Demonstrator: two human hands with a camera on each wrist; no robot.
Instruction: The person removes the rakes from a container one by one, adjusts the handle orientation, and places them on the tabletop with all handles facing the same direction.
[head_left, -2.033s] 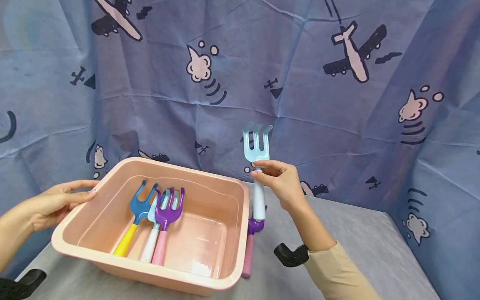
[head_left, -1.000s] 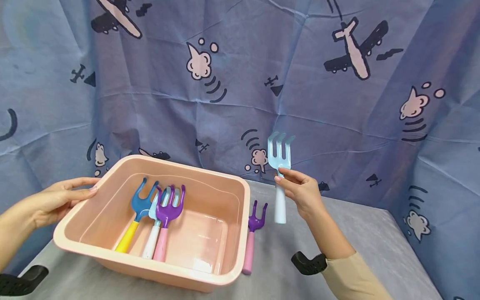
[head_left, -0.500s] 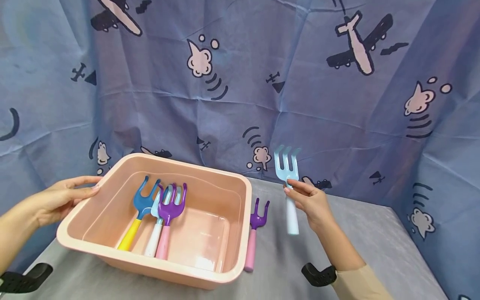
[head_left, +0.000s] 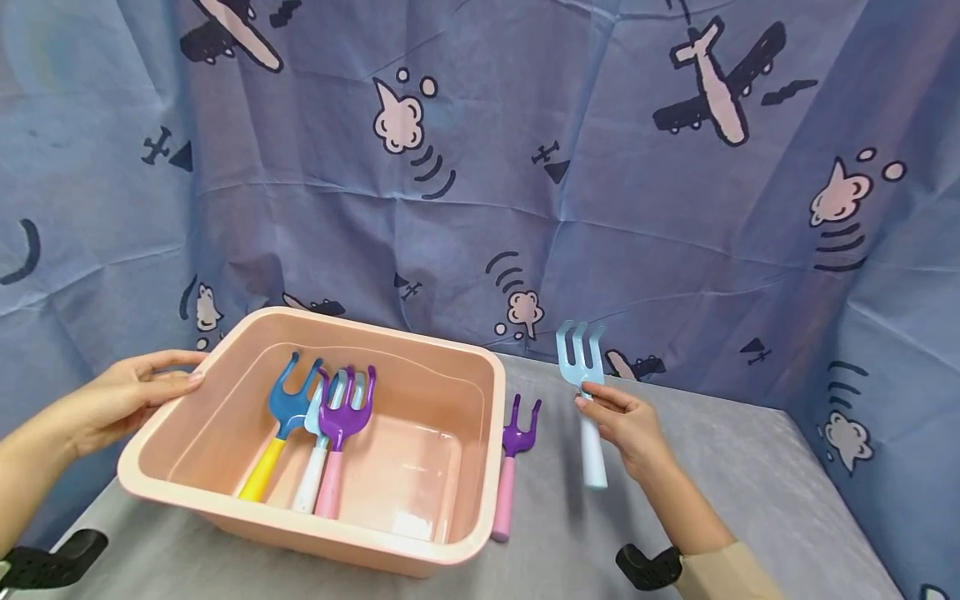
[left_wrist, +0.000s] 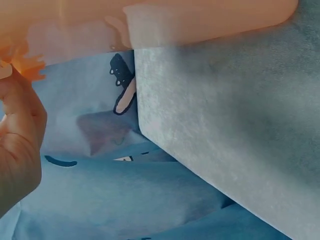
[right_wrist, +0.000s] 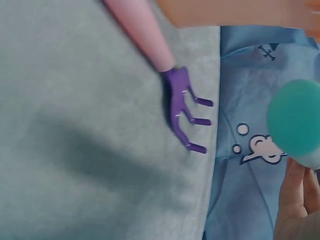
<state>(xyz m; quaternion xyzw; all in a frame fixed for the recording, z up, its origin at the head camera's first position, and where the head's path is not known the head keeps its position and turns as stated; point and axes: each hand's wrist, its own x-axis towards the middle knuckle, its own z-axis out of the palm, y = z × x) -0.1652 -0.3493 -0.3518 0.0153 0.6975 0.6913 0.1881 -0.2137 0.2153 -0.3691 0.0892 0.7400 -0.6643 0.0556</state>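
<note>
My left hand (head_left: 123, 400) grips the left rim of a pink plastic basin (head_left: 438, 392), thumb on the near side. Inside it lie a blue hand rake (head_left: 288, 412) with a yellow handle, a light blue rake (head_left: 305, 483) with a white handle, and a purple rake (head_left: 341, 421) with a pink handle, which partly covers the light blue one. To the basin's right, my right hand (head_left: 630, 429) pinches another light blue hand rake (head_left: 594, 454) near its neck, tines up, above the table. In the right wrist view, the handle's rounded teal end (right_wrist: 295, 117) faces the camera.
Close along the basin's right side, a purple rake with a pink handle (head_left: 505, 500) lies on the grey table (head_left: 750, 467). Behind the table hangs a blue curtain (head_left: 465, 208) printed with planes. The table's edge (left_wrist: 200, 175) crosses the left wrist view.
My right hand has carried the light blue rake rightward, then lower, away from the basin. The purple rake on the table is now uncovered. My left hand stays on the basin's rim.
</note>
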